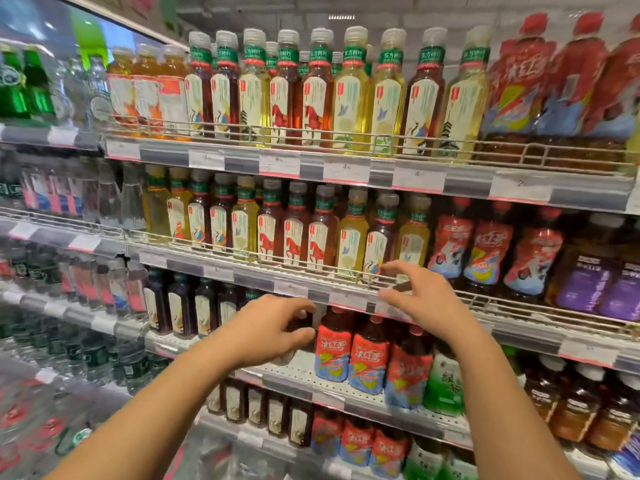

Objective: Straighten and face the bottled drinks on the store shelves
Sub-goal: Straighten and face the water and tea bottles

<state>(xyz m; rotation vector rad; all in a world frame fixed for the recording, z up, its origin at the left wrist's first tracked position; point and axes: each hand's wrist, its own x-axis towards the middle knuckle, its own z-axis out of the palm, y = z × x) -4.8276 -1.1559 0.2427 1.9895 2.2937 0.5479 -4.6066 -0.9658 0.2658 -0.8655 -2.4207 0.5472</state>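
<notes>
Shelves [346,173] of upright bottled drinks fill the frame, long axes vertical, and we judge the next bottle to face is the dark tea bottle [377,237] right of centre on the middle shelf, its label turned a little left behind the wire rail [277,263]. Our right hand [420,299] is the nearer, just below and right of that bottle, fingers spread and loosely curled, holding nothing. Our left hand [273,327] sits lower, centre frame, before the shelf beneath, fingers curled loosely beside a red-labelled bottle [333,344], gripping nothing we can see.
</notes>
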